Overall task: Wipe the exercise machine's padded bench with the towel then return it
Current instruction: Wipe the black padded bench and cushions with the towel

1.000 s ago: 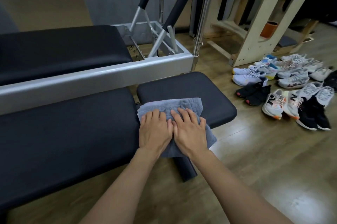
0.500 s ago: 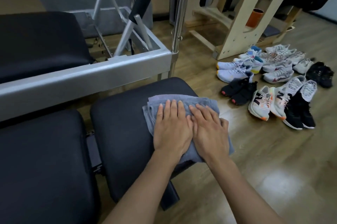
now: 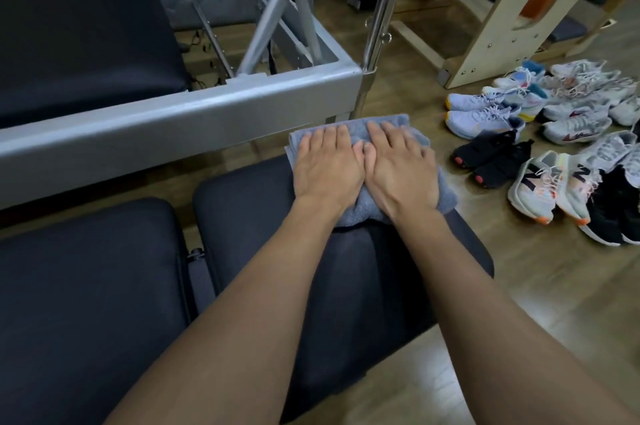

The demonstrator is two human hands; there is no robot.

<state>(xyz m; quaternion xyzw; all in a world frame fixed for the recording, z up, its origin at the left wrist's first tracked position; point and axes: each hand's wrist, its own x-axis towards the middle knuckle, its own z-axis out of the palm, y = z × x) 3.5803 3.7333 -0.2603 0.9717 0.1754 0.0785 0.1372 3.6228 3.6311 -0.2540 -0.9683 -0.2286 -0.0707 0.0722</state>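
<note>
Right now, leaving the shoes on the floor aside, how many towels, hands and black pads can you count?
Towel: 1
Hands: 2 (left hand, right hand, both flat on the towel)
Black pads: 3 (far left, near left, under the towel)
Total: 6

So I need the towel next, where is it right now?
In the head view, the grey towel lies at the far end of the small black pad, flat under both hands, left hand and right hand.

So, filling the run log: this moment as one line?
phase: wiping | left hand, right hand: flat on towel | padded bench: far end
</note>
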